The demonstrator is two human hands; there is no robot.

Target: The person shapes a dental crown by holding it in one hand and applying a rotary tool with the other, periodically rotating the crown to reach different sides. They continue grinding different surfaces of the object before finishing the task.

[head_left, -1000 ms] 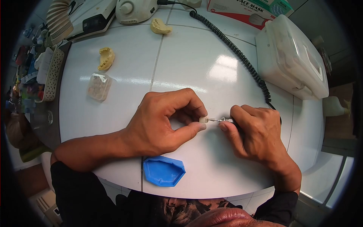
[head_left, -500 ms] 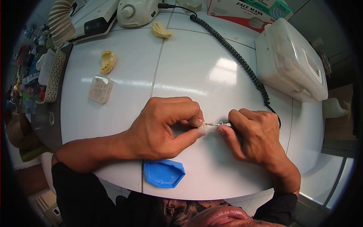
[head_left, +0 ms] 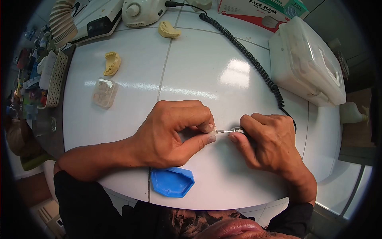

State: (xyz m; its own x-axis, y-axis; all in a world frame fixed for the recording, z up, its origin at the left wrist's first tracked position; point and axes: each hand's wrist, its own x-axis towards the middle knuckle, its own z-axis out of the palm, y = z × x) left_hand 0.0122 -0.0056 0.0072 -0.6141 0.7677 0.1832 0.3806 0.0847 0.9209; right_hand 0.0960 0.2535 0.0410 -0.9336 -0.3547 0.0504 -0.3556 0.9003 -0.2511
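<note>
My left hand (head_left: 171, 133) pinches a small whitish tooth-like piece (head_left: 215, 130) between thumb and fingertips. In my right hand (head_left: 270, 143) is a rotary handpiece (head_left: 237, 130), its metal nose poking out past the fingers and the rest mostly covered by the hand. The thin bur (head_left: 223, 131) points left, and its tip meets the whitish piece or lies right against it. Below my left wrist, close to the table's front edge, rests a blue angular tray (head_left: 173, 182).
Two yellowish dental casts (head_left: 112, 63) and a clear box (head_left: 105, 92) of small pieces lie at left and back. A coiled black cord (head_left: 250, 55) runs from the control unit (head_left: 142, 12) toward my right hand. A lidded plastic case (head_left: 306, 63) stands at right, near a face mask box (head_left: 258, 12).
The whitish piece looks slightly turned between my left fingertips. Both hands keep almost the same place, and the whole view has shifted a little.
</note>
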